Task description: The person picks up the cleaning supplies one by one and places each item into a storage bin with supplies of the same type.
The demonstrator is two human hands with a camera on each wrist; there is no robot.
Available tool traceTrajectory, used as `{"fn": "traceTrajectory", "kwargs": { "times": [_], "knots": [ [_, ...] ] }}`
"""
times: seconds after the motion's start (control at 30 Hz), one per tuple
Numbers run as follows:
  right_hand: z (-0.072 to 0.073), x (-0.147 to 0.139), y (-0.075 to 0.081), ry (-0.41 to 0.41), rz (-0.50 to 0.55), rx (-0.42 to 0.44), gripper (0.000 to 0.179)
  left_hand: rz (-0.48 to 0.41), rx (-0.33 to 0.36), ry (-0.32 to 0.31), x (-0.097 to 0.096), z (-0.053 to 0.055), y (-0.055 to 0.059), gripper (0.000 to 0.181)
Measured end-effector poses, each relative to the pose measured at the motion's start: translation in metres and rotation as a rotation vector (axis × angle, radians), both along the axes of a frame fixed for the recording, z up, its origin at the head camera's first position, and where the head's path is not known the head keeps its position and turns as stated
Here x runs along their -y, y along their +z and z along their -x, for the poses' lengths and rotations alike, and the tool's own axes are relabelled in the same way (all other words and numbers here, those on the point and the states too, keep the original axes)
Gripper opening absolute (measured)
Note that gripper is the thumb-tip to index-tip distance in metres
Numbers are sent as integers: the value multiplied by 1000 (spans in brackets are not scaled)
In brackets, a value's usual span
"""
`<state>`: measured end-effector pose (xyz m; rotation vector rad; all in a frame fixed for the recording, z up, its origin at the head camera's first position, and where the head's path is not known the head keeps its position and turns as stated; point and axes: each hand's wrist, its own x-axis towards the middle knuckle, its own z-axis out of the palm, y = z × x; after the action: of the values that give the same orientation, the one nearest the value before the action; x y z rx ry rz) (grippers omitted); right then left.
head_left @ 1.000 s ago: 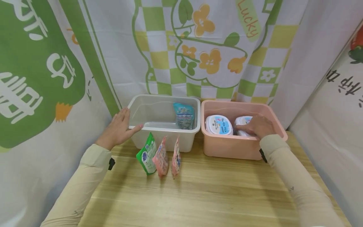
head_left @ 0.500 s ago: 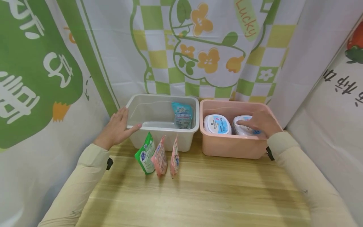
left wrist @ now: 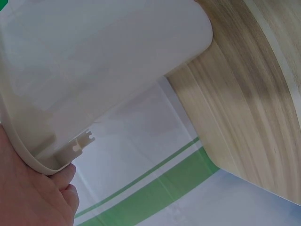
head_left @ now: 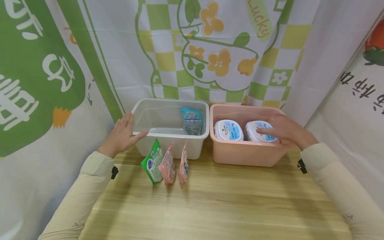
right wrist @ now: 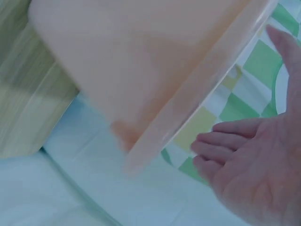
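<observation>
At the front left corner of the white storage bin point(head_left: 168, 135), my left hand point(head_left: 118, 136) holds the rim, its thumb lying along the front edge. In the left wrist view, fingertips point(left wrist: 66, 176) show at the rim's outer side. My right hand point(head_left: 286, 130) hovers over the right end of the pink storage bin point(head_left: 243, 155), fingers extended and holding nothing. The right wrist view shows its open palm point(right wrist: 254, 174) beside the pink rim. Inside the pink bin sit two white lidded tubs point(head_left: 229, 130) with blue printed labels. A blue pouch point(head_left: 192, 120) leans in the white bin's right end.
In front of the white bin stand a green-and-white pouch point(head_left: 153, 163) and two pink pouches point(head_left: 168, 166), upright on the wooden table point(head_left: 210, 206). Patterned curtain cloth point(head_left: 222, 63) hangs right behind both bins, and more cloth closes in the left and right sides.
My right hand has let go of the right tub and moved up and right, to the pink bin's right end. The left hand stays on the white bin.
</observation>
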<state>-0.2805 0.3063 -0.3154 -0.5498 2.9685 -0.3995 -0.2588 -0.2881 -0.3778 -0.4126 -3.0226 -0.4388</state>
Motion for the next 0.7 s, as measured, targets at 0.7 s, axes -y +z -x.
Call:
{"fn": "traceTrajectory", "kwargs": {
  "times": [0.7],
  "knots": [
    [-33,-49,-31,-96,-108,-67,115,10,5,3,-1,0,0,107]
  ]
}}
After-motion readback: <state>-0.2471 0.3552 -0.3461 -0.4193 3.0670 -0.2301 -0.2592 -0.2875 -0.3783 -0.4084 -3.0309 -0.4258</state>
